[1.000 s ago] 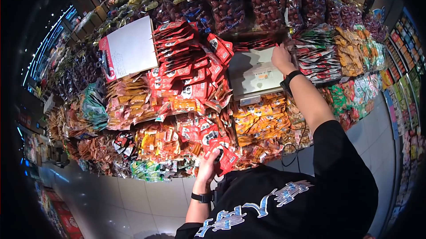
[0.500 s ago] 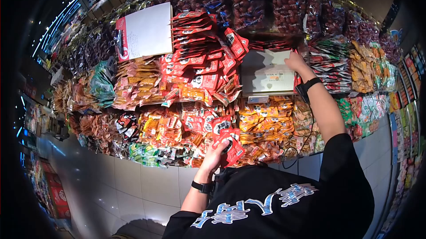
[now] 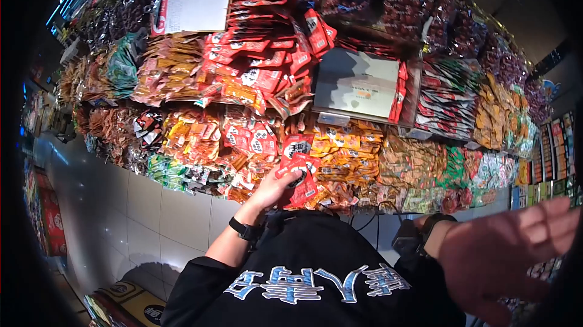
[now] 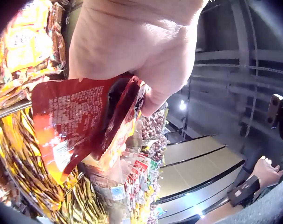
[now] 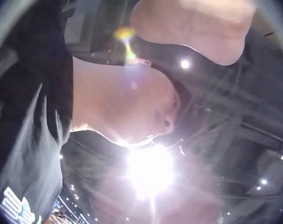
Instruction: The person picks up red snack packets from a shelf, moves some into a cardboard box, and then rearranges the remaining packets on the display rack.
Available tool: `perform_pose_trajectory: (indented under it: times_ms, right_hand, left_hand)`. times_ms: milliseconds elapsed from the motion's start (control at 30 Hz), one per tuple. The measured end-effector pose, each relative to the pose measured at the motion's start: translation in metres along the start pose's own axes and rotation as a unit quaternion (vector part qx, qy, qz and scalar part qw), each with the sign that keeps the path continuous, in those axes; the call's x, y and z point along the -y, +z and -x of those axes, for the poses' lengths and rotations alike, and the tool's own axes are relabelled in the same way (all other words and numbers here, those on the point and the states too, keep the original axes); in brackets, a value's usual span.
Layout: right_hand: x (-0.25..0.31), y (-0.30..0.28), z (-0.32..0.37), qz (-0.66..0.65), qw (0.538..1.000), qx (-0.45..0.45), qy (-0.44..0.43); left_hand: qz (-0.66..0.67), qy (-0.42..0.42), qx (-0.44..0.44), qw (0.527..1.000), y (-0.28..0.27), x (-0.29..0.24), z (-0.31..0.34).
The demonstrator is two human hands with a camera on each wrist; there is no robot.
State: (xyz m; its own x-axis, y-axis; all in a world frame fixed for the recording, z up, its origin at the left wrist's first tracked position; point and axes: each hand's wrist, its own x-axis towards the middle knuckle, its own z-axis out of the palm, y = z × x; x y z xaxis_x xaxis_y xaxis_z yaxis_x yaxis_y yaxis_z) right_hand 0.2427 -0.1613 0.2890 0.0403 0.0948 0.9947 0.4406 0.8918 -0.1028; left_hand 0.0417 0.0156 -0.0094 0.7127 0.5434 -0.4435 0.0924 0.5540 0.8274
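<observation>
Pinching red packet (image 3: 307,191), perhaps several, in left grip (image 3: 272,190), with right grip (image 3: 501,257) released; expect light, pliable, slick; hold edge nearest grip

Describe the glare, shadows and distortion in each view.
Head: fisheye curving with dark corners, jagged shadows across the pale panel, the right hand mostly shaded; left wrist: orange packets nearly washed out at upper left, a white glint low on the red packet; right wrist: a blown-out light, hazy flare around it, a rainbow streak above.
</observation>
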Motion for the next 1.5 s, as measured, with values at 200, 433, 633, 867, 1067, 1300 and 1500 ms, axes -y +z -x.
perform_pose_trajectory:
  times_ms: [200, 433, 633, 867, 1067, 1300, 1500]
  right_hand:
    - [0.017, 0.048, -0.011, -0.248, 0.956, -0.142, -0.067]
    - [0.056, 0.000, -0.018, -0.025, 0.998, 0.026, 0.052]
    - [-0.014, -0.024, 0.053, 0.043, 0.990, -0.128, 0.036]
    - [-0.075, 0.030, 0.192, 0.148, 0.793, 0.185, 0.561]
    - [-0.086, 0.039, 0.238, 0.040, 0.716, 0.118, 0.687]
    - [-0.093, 0.031, 0.249, -0.127, 0.686, -0.001, 0.717]
    - [-0.096, 0.036, 0.259, -0.108, 0.688, 0.000, 0.718]
  left_hand:
    - [-0.016, 0.010, 0.043, 0.999, 0.018, -0.001, -0.004]
    - [0.019, 0.000, 0.006, 1.000, 0.024, 0.000, 0.001]
    - [0.029, 0.020, -0.018, 0.999, 0.024, -0.011, 0.007]
    - [0.065, 0.103, 0.000, 0.993, 0.033, -0.028, 0.003]
    - [0.106, 0.104, -0.012, 0.989, 0.041, -0.028, -0.002]
    - [0.087, 0.079, -0.006, 0.993, 0.032, -0.025, -0.002]
    - [0.060, 0.107, -0.015, 0.992, 0.032, -0.031, -0.003]
